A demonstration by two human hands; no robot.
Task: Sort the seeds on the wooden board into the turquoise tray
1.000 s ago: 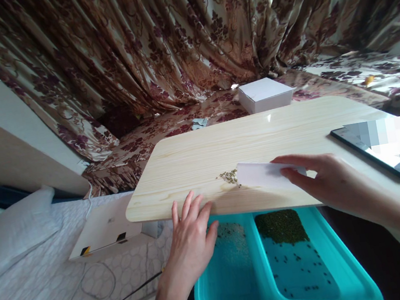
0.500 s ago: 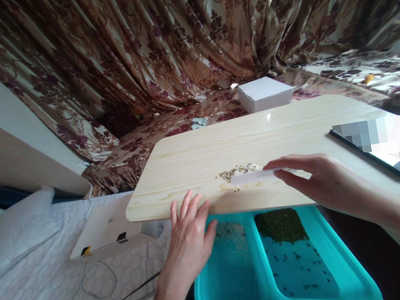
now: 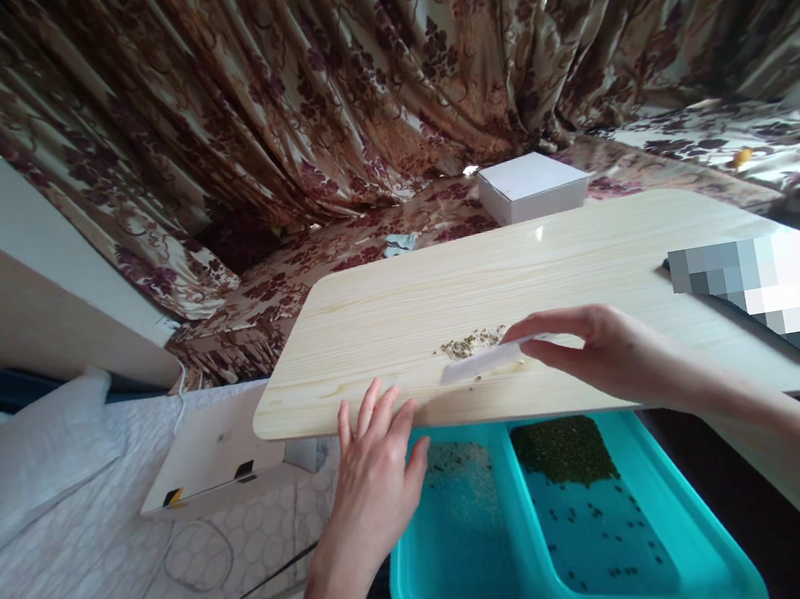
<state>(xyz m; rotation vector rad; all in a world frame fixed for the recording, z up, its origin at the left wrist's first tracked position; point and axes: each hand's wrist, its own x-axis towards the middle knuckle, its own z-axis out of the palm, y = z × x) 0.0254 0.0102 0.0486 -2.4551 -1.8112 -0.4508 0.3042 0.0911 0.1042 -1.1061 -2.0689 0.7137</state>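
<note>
The right hand (image 3: 628, 354) pinched a white card (image 3: 482, 360) between thumb and fingers (image 3: 553, 320), the card slanting to the left at the near side of a small scatter of mixed grains (image 3: 469, 343). The left hand (image 3: 376, 470) held nothing; its fingers lay spread at the near edge of the pale wooden table (image 3: 387, 312), left of the card. The grains lay on the table, near its middle. Just below the near edge sat two turquoise containers side by side: the left container (image 3: 456, 579) had pale grains towards its far end, the right container (image 3: 699, 531) a heap of dark green grains (image 3: 565, 452) at its far end and strays nearer. Beyond the table's far edge stood a white box (image 3: 533, 192), before patterned curtains (image 3: 334, 77).
</note>
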